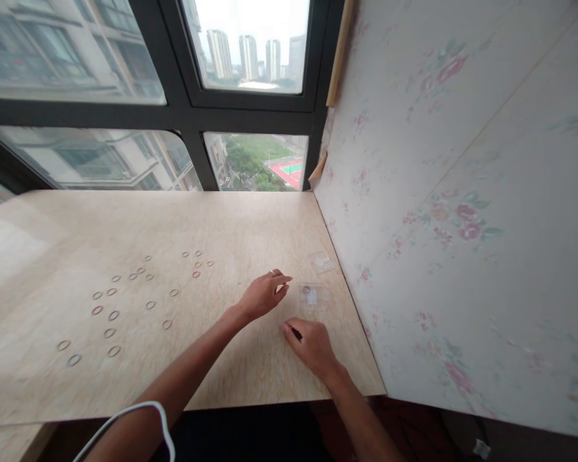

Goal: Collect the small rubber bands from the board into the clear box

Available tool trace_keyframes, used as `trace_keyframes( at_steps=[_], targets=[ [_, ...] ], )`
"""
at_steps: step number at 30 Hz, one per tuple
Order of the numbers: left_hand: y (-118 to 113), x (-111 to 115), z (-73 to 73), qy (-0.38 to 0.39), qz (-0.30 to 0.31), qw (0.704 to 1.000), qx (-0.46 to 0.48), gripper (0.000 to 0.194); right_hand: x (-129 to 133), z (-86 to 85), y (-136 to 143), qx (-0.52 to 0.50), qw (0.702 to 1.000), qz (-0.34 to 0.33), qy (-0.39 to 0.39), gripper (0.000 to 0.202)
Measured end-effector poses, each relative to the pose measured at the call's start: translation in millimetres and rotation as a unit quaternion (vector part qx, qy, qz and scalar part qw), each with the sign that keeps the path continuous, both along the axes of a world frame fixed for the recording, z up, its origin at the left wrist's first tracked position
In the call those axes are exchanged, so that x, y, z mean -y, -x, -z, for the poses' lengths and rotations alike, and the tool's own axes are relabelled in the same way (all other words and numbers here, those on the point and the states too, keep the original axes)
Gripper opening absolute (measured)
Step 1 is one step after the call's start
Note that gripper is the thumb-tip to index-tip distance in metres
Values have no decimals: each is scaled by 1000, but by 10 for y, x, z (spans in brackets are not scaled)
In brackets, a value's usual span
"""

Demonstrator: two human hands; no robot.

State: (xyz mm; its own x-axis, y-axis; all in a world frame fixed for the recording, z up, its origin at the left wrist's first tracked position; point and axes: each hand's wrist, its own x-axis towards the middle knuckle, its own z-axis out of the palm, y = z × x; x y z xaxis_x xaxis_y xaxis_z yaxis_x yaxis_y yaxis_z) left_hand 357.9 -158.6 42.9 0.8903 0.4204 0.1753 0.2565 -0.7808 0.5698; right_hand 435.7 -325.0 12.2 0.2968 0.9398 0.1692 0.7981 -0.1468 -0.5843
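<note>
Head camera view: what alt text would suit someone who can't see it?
A person's left hand and right hand are over a pale tabletop, by a clear container holding a ring. Many thin rings lie scattered to the left, with windows ahead and floral wallpaper at right.

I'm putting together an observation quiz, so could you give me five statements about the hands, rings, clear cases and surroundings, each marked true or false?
1. Loose rings lie on the counter to the left of both hands. True.
2. A white cable crosses the right forearm. False: the white cable crosses the left forearm.
3. The left hand wears a ring on one finger. True.
4. Every loose ring has the same colour. False: two look reddish, the others mostly greyish or tan.
5. The floral wall is on the left side. False: the floral wall is on the right.
</note>
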Motion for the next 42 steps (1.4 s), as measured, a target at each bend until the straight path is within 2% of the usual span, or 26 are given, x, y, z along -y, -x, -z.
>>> trace_keyframes(
  at_steps=[4, 7, 12, 14, 16, 20, 25, 28, 30, 32, 34, 37, 42],
  targets=[
    [401, -5, 144, 49, -65, 996, 38, 26, 7, 6, -2, -20, 1000, -3, -4, 34],
    [779, 28, 259, 45, -104, 992, 55, 24, 13, 14, 5, -27, 1000, -4, -11, 36],
    [1424, 77, 349, -53, -157, 984, 61, 24, 31, 33, 8, -35, 999, -2, -17, 40],
    [1614, 90, 380, -90, -186, 977, 61, 25, 22, 34, -4, -48, 999, -1, -11, 39],
    [1727, 104, 416, -109, -193, 973, 66, 23, -23, 16, -6, -102, 995, 10, 10, 40],
    [1741, 138, 447, -128, -198, 970, 52, 18, -290, -116, 132, -217, 976, -1, 38, 39],
    [1713, 187, 410, -148, -195, 969, 37, 22, -971, -341, 565, -202, 975, -89, 5, 36],
    [1756, 201, 412, -132, -190, 971, 55, 24, -1484, -408, 775, -115, 982, -145, 26, 35],
    [1785, 201, 424, -118, -188, 973, 68, 25, -1816, -414, 865, 0, 985, -161, 65, 37],
    [1804, 197, 436, -102, -188, 973, 80, 25, -2099, -397, 929, 146, 970, -166, 105, 39],
    [1816, 195, 443, -90, -188, 974, 90, 24, -2309, -368, 983, 216, 954, -170, 125, 37],
    [1829, 197, 445, -75, -188, 974, 97, 22, -2482, -328, 1054, 261, 938, -182, 137, 32],
    [1841, 193, 430, -51, -184, 977, 97, 20, -2552, -297, 1121, 334, 904, -217, 153, 43]
  ],
)
